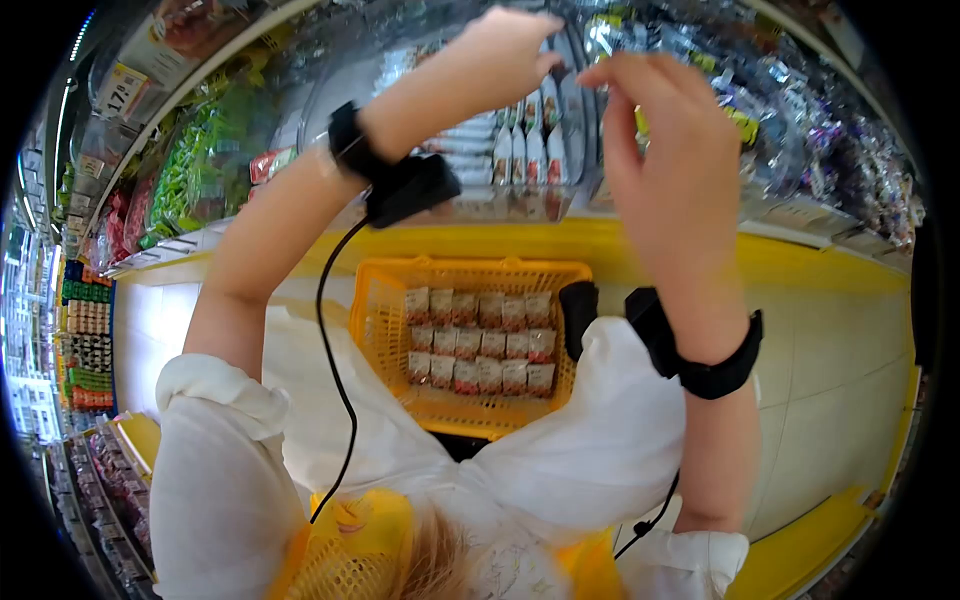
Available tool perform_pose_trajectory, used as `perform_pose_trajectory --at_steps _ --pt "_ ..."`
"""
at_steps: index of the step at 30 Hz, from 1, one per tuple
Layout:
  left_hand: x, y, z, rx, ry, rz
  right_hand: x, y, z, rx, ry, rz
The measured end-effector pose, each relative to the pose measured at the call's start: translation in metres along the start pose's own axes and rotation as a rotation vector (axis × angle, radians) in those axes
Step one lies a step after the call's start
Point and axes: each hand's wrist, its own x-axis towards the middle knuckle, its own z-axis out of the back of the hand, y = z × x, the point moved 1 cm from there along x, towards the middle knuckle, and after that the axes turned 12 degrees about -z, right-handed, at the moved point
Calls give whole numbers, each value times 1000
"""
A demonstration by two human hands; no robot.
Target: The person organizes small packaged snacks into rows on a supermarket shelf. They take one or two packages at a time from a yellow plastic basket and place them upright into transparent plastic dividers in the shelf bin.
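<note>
My left hand [500,60] reaches over the clear bin [470,203] at the top centre, its fingers pointing right and partly blurred. My right hand [675,150] is raised over the right side of the same bin, with bent fingers near the left fingertips. Whether either hand holds anything small cannot be made out. Below the hands, white and red packets [530,155] stand in rows inside the bin. A yellow basket [375,262] rests between my knees, with small packets [490,345] lined up in three rows.
Bins of green packets [205,160] stand at the left and purple-silver wrapped items [835,150] at the right. A yellow shelf edge [620,240] runs below the bins. A black cable [335,370] hangs from my left wrist. A dark object [578,315] lies beside the basket.
</note>
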Motion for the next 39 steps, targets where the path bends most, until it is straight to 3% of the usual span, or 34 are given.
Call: perform_pose_trajectory --at_steps 1,2,3,4,5,7,8,9,10,11,13,15,16,18,19,21,22,24,26,29,31,34,36,37,38,39 --pt "8 -44 32 29 -44 -60 -1 1 -1 -12 5 9" --pt "-6 -72 43 60 -100 94 -2 0 -2 -5 5 51" --pt "-14 -93 49 67 -287 -40 -3 2 0 0 14 35" --pt "-58 -126 58 677 -92 -189 -4 5 3 20 73 40" --pt "-76 -142 43 666 -80 -187 -6 7 3 41 131 47" --pt "-112 -173 7 91 -692 -808 -11 11 -8 77 113 45" --pt "-151 -188 -10 -106 -257 -807 -13 15 -10 70 146 45" --pt "-176 -200 -34 -489 289 -493 -14 17 -11 65 180 47" --pt "-208 -201 -76 -872 413 197 -17 18 -16 113 158 67" --pt "-256 -197 -113 -652 277 59 -18 20 -16 116 163 69" --pt "-363 -182 -175 -467 867 497 -16 23 -16 59 287 53" --pt "-406 -167 -216 -381 1133 912 -18 19 -22 18 263 68" --pt "-427 -163 -241 -382 1137 897 -19 18 -25 -5 244 81" --pt "-464 -164 -281 -263 1093 1292 -19 15 -30 -23 224 88" --pt "-467 -174 -290 -268 1099 1293 -19 14 -32 -33 217 94" --pt "-461 -186 -309 -36 869 1448 -19 13 -36 -50 205 105" --pt "-476 -195 -324 26 853 1375 -20 14 -39 -57 212 106" --pt "-440 -200 -304 87 1349 960 -21 16 -42 -57 227 95" --pt "-437 -197 -311 9 951 1468 -22 19 -47 -64 246 92" --pt "-399 -185 -278 -356 560 1791 -27 22 -56 -81 240 131" --pt "-443 -177 -310 -414 947 1304 -30 25 -56 -85 277 120" --pt "-421 -185 -297 -558 1005 1172 -32 23 -64 -97 299 124" --pt "-370 -197 -264 -597 1151 625 -34 24 -65 -108 282 146" --pt "-328 -206 -213 -1032 922 988 -33 25 -63 -102 271 136" --pt "-281 -207 -173 -1027 1131 903 -32 26 -61 -94 261 125" --pt "-250 -216 -137 -1202 1038 828 -28 26 -55 -89 261 122"
